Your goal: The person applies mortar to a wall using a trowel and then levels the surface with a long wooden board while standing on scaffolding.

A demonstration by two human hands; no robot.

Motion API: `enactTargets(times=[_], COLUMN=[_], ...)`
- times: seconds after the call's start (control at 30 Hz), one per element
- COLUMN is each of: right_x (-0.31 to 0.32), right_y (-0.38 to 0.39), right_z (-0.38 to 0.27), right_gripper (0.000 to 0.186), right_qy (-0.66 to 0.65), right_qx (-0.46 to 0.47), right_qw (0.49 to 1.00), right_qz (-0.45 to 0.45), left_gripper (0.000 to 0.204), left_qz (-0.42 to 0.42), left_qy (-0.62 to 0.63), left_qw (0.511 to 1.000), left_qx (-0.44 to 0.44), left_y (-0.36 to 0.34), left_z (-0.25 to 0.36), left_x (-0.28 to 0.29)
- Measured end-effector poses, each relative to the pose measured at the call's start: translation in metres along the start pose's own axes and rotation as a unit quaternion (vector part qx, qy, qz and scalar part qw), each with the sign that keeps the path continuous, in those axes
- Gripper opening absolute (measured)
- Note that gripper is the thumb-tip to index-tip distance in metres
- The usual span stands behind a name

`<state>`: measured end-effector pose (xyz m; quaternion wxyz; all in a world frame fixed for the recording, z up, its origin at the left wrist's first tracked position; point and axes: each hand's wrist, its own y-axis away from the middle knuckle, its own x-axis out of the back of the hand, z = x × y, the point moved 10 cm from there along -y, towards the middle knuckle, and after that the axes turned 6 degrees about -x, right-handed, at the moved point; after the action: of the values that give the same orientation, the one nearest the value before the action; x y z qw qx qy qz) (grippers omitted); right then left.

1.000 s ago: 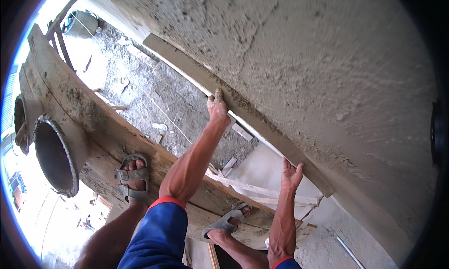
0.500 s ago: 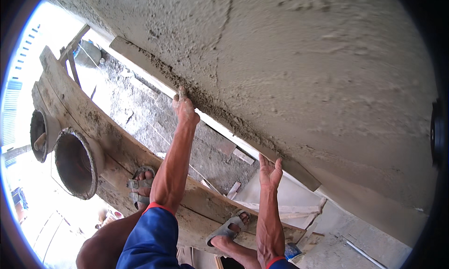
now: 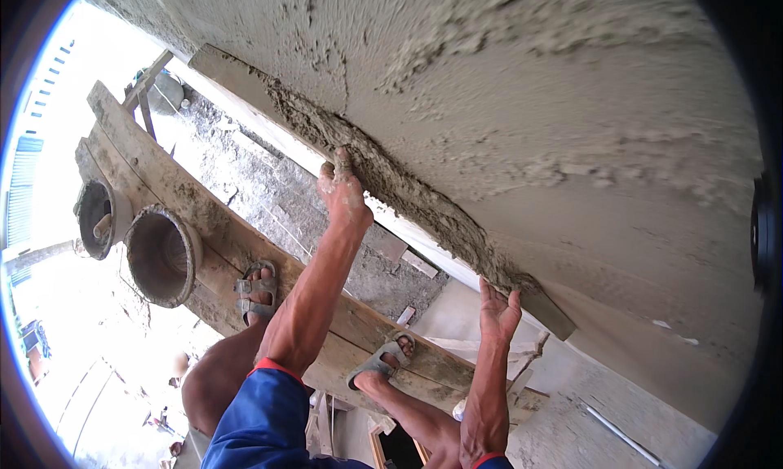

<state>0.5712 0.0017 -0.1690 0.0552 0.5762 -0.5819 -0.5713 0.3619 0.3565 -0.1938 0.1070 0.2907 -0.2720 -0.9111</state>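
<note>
A long, straight screed board (image 3: 551,312) lies with its edge against a wall of wet grey plaster (image 3: 587,94), slanting from upper left to lower right. Along its upper edge sits a thick ridge of loose mortar (image 3: 379,163). My left hand (image 3: 346,196), smeared with mortar, is closed around the board near its middle, with the thumb over the mortar side. Nearer the board's right end, my right hand (image 3: 498,312) grips its lower edge, fingers partly hidden behind it.
Under my sandalled feet (image 3: 259,291) run scaffold planks (image 3: 167,171). Two mortar-crusted buckets (image 3: 163,255) stand on them at left; the farther one has a handled tool inside. Beyond the planks, the rubble-strewn ground (image 3: 236,175) lies well below. A pale pipe (image 3: 624,435) is at lower right.
The board has moved up along the wall in both hands. More mortar has gathered on its edge, and the ridge is thicker. My view has shifted slightly.
</note>
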Motion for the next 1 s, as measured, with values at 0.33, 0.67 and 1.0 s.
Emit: enactTargets(times=[0.33, 0.67, 1.0], right_x=[-0.062, -0.120, -0.159], right_y=[0.111, 0.207, 0.311], right_z=[-0.098, -0.182, -0.192], right_gripper=[0.044, 0.042, 0.048], right_qy=[0.030, 0.021, 0.123], right_qx=[0.047, 0.065, 0.072], right_qw=[0.998, 0.998, 0.990], right_qz=[0.011, 0.002, -0.011], left_gripper=[0.048, 0.031, 0.036], left_qz=[-0.037, -0.088, -0.045], left_qy=[0.020, 0.021, 0.061], left_qw=[0.999, 0.996, 0.996], left_qx=[0.019, 0.011, 0.051], left_y=[0.105, 0.214, 0.269], left_z=[0.055, 0.142, 0.204], left_x=[-0.064, -0.139, -0.123])
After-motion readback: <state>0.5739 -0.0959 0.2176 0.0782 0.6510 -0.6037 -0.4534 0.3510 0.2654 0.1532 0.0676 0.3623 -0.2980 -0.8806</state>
